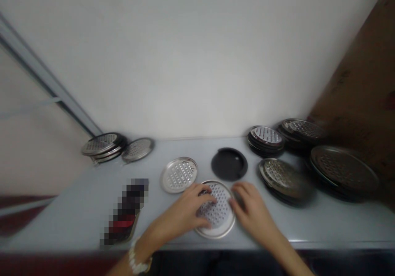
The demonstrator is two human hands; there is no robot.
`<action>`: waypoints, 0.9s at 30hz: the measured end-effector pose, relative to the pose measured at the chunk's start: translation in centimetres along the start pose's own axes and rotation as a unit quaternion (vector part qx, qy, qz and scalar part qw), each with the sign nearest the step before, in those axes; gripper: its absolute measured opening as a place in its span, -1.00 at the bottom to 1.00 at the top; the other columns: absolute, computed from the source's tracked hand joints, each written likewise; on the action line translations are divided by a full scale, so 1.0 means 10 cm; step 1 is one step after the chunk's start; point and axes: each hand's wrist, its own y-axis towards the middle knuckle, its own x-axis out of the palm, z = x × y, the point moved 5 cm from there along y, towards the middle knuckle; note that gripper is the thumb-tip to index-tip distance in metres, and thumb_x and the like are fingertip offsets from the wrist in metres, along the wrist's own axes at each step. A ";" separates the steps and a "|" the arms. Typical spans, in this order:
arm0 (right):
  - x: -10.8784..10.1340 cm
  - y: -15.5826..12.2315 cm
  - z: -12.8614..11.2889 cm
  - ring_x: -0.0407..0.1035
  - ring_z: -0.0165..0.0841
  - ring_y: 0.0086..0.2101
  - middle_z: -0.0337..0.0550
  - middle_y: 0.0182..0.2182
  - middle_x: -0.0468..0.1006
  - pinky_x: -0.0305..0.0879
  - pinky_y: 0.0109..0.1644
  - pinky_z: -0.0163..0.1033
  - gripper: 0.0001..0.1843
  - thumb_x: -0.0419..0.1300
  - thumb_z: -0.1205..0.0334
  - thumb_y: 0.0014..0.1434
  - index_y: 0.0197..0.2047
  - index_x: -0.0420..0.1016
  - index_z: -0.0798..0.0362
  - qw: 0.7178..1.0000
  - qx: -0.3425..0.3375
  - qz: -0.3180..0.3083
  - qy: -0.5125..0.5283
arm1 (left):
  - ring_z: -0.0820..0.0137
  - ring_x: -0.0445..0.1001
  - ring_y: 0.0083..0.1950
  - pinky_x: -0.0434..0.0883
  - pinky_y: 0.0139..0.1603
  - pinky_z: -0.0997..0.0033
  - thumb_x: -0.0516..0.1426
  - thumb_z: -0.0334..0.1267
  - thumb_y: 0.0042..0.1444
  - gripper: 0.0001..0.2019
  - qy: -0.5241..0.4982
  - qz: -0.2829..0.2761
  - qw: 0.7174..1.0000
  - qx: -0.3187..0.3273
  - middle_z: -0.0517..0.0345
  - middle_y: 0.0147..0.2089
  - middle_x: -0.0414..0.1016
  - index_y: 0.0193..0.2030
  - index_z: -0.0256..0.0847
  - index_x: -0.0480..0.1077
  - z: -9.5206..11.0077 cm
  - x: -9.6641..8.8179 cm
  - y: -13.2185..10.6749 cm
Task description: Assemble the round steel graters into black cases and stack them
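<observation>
A round metal grater plate [219,210] with a raised rim lies near the table's front edge, between my hands. My left hand [194,206] is over its left side, thumb and fingers spread apart across the perforated face. At the plate's right rim is my right hand [251,206], its fingers curved and thumb apart; whether it touches the rim I cannot tell. Just behind to the left lies a second round grater plate [180,175], face up. A black round shallow dish [229,163] sits behind the plate between my hands.
Stacks of round graters stand at the back left [103,145] and along the right [266,139], with larger ones [342,171] further right. One grater [138,149] leans beside the left stack. A pixelated object [126,212] lies front left. A brown cardboard surface [361,91] borders the right side.
</observation>
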 end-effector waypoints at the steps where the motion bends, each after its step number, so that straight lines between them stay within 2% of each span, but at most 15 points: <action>1: 0.01 -0.01 0.00 0.39 -0.10 0.00 -0.01 -0.03 0.54 0.32 0.15 0.05 -0.83 0.15 0.22 0.36 -0.03 0.48 0.02 1.000 -0.007 -0.005 -0.014 | 0.04 0.31 0.32 0.19 0.38 -0.03 0.47 -0.29 -0.08 -0.44 -0.002 0.001 1.000 0.002 0.03 0.26 0.41 0.12 0.03 0.55 0.00 0.00 0.00; 6: 0.04 -0.01 0.00 0.37 -0.09 0.00 0.01 -0.02 0.51 0.33 0.14 0.07 -0.84 0.12 0.25 0.38 -0.01 0.46 0.02 0.999 -0.020 -0.017 -0.039 | 0.04 0.30 0.33 0.18 0.40 0.02 0.50 -0.24 -0.11 -0.42 -0.012 -0.024 1.000 -0.008 0.03 0.27 0.40 0.12 0.03 0.56 0.02 -0.02 0.01; 10: 0.03 -0.01 0.01 0.37 -0.12 0.00 0.00 -0.03 0.51 0.33 0.14 0.06 -0.79 0.01 0.33 0.43 -0.03 0.46 0.03 0.999 -0.022 -0.017 -0.035 | 0.03 0.28 0.36 0.18 0.41 0.05 0.51 -0.15 -0.16 -0.34 -0.028 -0.041 0.999 -0.013 0.01 0.30 0.36 0.15 0.02 0.53 0.05 -0.03 -0.02; 13: 0.04 -0.01 0.01 0.36 -0.12 0.01 0.00 -0.02 0.50 0.32 0.14 0.05 -0.75 -0.03 0.39 0.42 -0.02 0.46 0.03 0.999 -0.022 -0.024 -0.032 | 0.04 0.29 0.36 0.19 0.41 0.08 0.52 -0.19 -0.18 -0.34 -0.036 -0.041 0.998 -0.014 0.03 0.30 0.36 0.14 0.01 0.53 0.06 -0.03 -0.04; 19: 0.04 0.00 -0.02 0.36 -0.09 0.00 0.02 -0.02 0.50 0.32 0.13 0.09 -0.83 0.07 0.28 0.41 -0.03 0.46 0.04 0.998 -0.021 -0.029 -0.047 | 0.12 0.31 0.34 0.21 0.40 0.13 0.47 -0.35 -0.10 -0.42 -0.017 -0.016 1.000 -0.007 0.07 0.28 0.38 0.11 -0.01 0.53 0.05 0.00 -0.03; 22: 0.04 0.00 -0.02 0.36 -0.09 0.01 0.02 -0.01 0.51 0.33 0.12 0.08 -0.84 0.10 0.28 0.39 -0.03 0.47 0.04 0.998 -0.021 -0.028 -0.055 | 0.11 0.33 0.31 0.24 0.38 0.11 0.46 -0.34 -0.10 -0.46 -0.001 0.007 1.000 -0.006 0.04 0.25 0.40 0.07 -0.06 0.53 0.02 0.00 -0.03; 27: 0.03 0.00 -0.03 0.38 -0.10 0.00 0.01 -0.03 0.52 0.34 0.12 0.05 -0.85 0.11 0.30 0.37 -0.05 0.48 0.04 0.998 -0.020 -0.021 -0.063 | 0.07 0.35 0.29 0.27 0.36 0.05 0.47 -0.31 -0.12 -0.46 0.029 0.003 1.000 0.000 0.00 0.23 0.42 0.06 -0.07 0.54 0.04 -0.02 -0.02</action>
